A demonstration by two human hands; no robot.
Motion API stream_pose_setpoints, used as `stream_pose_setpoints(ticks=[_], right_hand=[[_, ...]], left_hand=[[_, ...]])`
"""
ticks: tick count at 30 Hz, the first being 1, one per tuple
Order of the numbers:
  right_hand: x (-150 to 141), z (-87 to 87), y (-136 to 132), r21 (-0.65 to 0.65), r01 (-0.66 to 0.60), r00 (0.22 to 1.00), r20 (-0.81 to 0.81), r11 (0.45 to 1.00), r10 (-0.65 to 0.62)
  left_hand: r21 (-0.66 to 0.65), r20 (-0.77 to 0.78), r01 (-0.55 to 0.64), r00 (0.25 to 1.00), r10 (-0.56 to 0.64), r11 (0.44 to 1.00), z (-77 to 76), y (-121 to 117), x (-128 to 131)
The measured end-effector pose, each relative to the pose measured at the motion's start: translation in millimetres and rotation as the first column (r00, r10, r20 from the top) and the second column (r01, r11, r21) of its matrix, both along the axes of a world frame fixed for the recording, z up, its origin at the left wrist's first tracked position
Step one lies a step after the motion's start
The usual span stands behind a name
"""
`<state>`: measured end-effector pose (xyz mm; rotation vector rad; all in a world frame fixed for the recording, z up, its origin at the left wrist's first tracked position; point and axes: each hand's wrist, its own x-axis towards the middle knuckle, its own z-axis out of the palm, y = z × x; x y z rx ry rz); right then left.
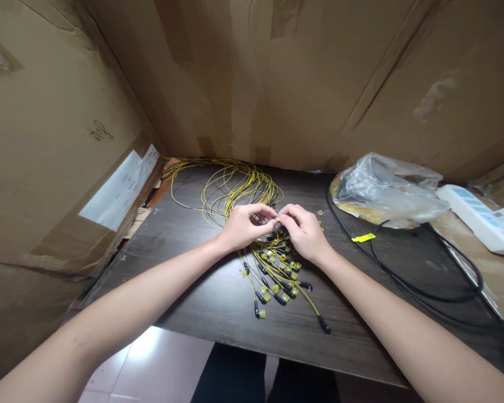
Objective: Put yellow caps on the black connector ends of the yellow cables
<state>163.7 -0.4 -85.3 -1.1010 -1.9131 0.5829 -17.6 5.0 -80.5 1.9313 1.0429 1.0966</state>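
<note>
Both hands' fingers (273,215) pinch a yellow cap (277,218); box scribble (99,131) seemingly illegible.

- Left hand (246,226) and right hand (303,230) are covering the connector pinched between them; too small to tell
- Black cable (424,291) is running off the right edge
- White power strip (474,215) is getting cropped there too
</note>
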Motion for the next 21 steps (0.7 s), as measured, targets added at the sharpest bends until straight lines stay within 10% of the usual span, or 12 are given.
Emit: stream_pose_setpoints(ticks=[21], right_hand=[[-0.5,-0.4,-0.4,-0.020,-0.001,0.999,-0.033,1.000,0.000]], left_hand=[[0.024,-0.009,0.004,1.000,-0.004,1.000,-3.1,0.9,0.7]])
